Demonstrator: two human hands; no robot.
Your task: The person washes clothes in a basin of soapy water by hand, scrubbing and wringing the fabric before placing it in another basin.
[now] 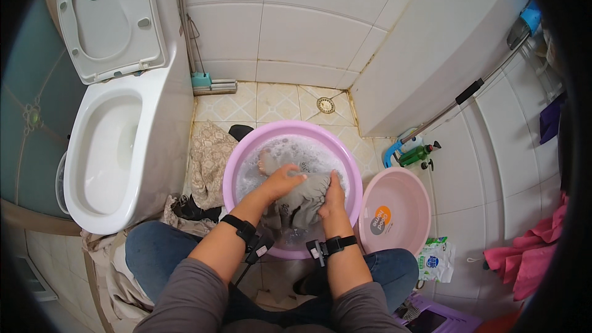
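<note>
Before me on the floor stands a round pink-purple plastic basin (233,152) of cloudy, soapy water (323,152). Both hands are over it, with a wet grey garment (307,196) between them. My left hand (282,181) grips the cloth's upper left side; some of its fingers are hidden behind the fabric. On the other side, my right hand (334,196) clasps the gathered edge, thumb uppermost. Dark printing shows on the cloth, and its lower part hangs into the water. A black strap with a small device is on each wrist.
Left stands a white toilet (162,148), seat raised. Patterned cloth (210,164) lies between it and the basin. A smaller pink basin (402,182), a green bottle (416,155) and a detergent packet (437,259) are right. Behind are a squeegee mop (215,85) and a floor drain (326,105).
</note>
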